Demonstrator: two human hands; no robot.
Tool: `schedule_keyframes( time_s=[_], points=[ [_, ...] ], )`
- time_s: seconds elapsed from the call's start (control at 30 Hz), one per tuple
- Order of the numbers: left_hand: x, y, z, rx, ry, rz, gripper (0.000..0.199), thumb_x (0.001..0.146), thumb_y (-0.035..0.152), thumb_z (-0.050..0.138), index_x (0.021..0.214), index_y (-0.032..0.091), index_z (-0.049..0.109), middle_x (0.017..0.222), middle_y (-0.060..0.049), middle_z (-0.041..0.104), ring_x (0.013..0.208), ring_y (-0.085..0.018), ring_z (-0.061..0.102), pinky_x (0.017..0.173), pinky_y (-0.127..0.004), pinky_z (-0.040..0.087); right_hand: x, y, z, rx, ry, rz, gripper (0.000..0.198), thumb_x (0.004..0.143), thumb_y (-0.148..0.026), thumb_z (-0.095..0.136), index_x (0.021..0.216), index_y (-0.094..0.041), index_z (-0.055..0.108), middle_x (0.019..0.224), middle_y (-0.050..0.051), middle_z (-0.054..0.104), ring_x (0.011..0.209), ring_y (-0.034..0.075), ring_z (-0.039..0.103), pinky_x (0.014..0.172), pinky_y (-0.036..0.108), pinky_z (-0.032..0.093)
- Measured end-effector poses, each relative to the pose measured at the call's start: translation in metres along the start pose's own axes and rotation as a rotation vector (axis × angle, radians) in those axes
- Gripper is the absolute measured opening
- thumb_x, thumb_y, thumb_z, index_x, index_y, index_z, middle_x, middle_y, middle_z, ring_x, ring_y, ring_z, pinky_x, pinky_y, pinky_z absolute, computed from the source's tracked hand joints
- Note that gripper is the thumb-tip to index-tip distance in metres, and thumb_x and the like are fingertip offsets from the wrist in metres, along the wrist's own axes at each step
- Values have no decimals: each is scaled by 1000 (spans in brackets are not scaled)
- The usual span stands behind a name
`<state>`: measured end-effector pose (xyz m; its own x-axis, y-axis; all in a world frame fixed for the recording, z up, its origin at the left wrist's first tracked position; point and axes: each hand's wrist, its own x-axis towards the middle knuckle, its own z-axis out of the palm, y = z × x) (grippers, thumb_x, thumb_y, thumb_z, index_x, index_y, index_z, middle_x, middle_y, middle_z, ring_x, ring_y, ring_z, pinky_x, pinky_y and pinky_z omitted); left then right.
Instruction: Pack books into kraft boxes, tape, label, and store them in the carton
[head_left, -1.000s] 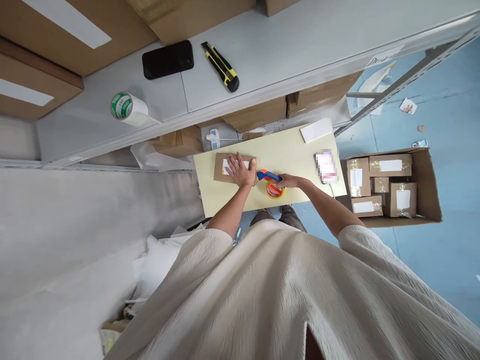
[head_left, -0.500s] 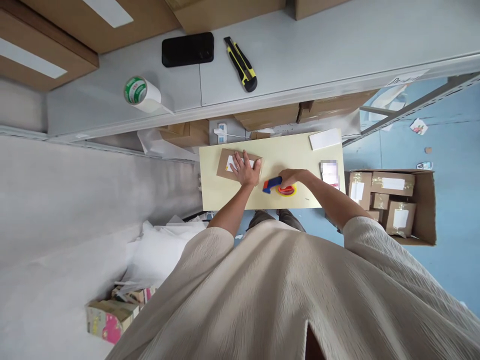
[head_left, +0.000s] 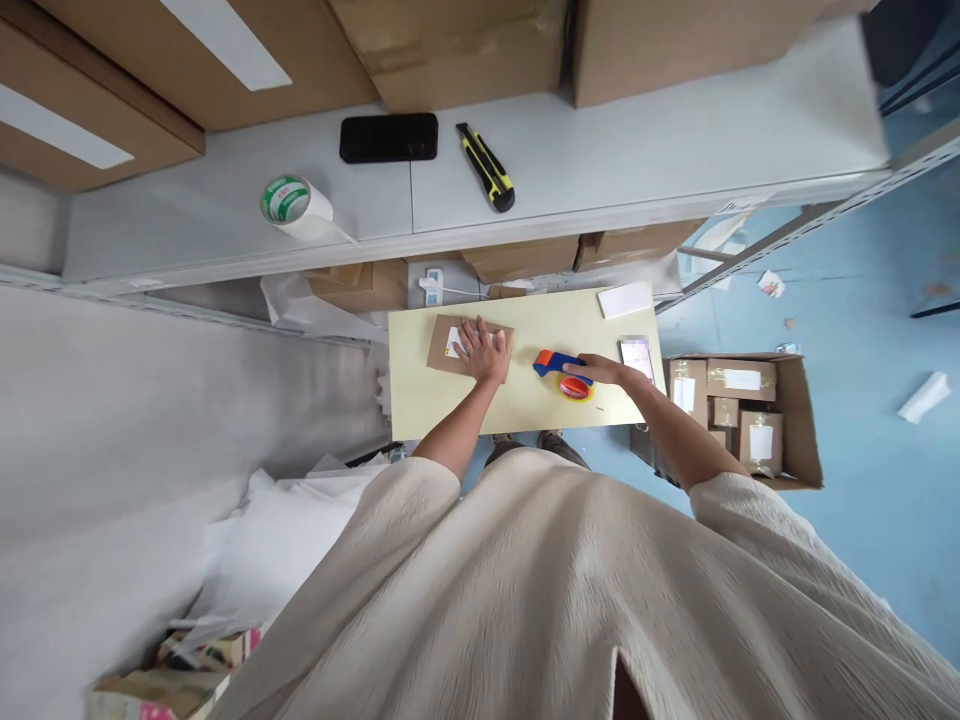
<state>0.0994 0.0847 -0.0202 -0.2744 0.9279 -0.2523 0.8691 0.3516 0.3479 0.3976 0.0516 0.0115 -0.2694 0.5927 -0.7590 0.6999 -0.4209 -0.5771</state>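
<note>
Cardboard box (head_left: 439, 354): located on the left half of the pale yellow table (head_left: 424, 410), lying flat, with a white label (head_left: 452, 343) facing up. The left hand (head_left: 483, 354) is laid palm down on the top face with its fingers spread; it presses on the box and partly covers the label, and is not closed around anything.

The right hand (head_left: 598, 368) is closed around the blue handle of a tape dispenser (head_left: 555, 364). The orange head of the dispenser points toward the box, and a gap separates the two. The yellow-rimmed tape roll (head_left: 575, 388) sits on the side nearest the wearer. Whether the dispenser touches the tabletop cannot be determined.

At the right end of the table lie a lit smartphone (head_left: 637, 355), beside the right forearm, and a white flat pack (head_left: 625, 299) at the far edge. On the floor to the right stands an open carton (head_left: 804, 425) containing smaller taped boxes (head_left: 741, 381). The grey shelf (head_left: 660, 140) beyond the table carries a black phone (head_left: 388, 137), a yellow-and-black utility knife (head_left: 487, 172) and a white roll (head_left: 313, 214) with a green-printed end.
</note>
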Motion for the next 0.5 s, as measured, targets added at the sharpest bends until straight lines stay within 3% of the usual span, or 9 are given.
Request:
schedule_keyframes(
  time_s=[0.1, 0.23, 0.33, 0.5],
  points=[
    [-1, 0, -10, -98, -40, -59, 77, 117, 50, 38, 186, 19, 26, 196, -16, 14, 183, -32, 6, 146, -63, 9, -34, -6, -9, 89, 152, -28, 55, 98, -76, 62, 110, -23, 74, 112, 13, 82, 108, 34, 72, 98, 43, 57],
    [0, -12, -24, -239, -112, -120, 76, 115, 53, 42, 183, 20, 33, 194, -17, 19, 182, -33, 11, 145, -63, 16, -76, -30, -34, 64, 325, -210, 50, 100, -75, 58, 100, -26, 67, 91, 5, 72, 93, 29, 65, 91, 43, 57],
    [4, -30, -33, -298, -155, -66, 67, 111, 46, 52, 174, 22, 49, 191, -16, 31, 180, -33, 22, 145, -59, 24, -107, -61, -62, -17, 446, -400, 53, 102, -78, 55, 103, -26, 66, 90, 4, 69, 88, 26, 62, 87, 43, 56],
    [9, -64, -41, -384, -156, 94, 46, 104, 35, 63, 149, 28, 72, 173, -11, 60, 172, -30, 42, 141, -48, 37, -135, -119, -119, -272, 748, -623, 62, 107, -76, 52, 126, -21, 74, 109, 13, 80, 96, 32, 71, 90, 45, 56]
  ],
)
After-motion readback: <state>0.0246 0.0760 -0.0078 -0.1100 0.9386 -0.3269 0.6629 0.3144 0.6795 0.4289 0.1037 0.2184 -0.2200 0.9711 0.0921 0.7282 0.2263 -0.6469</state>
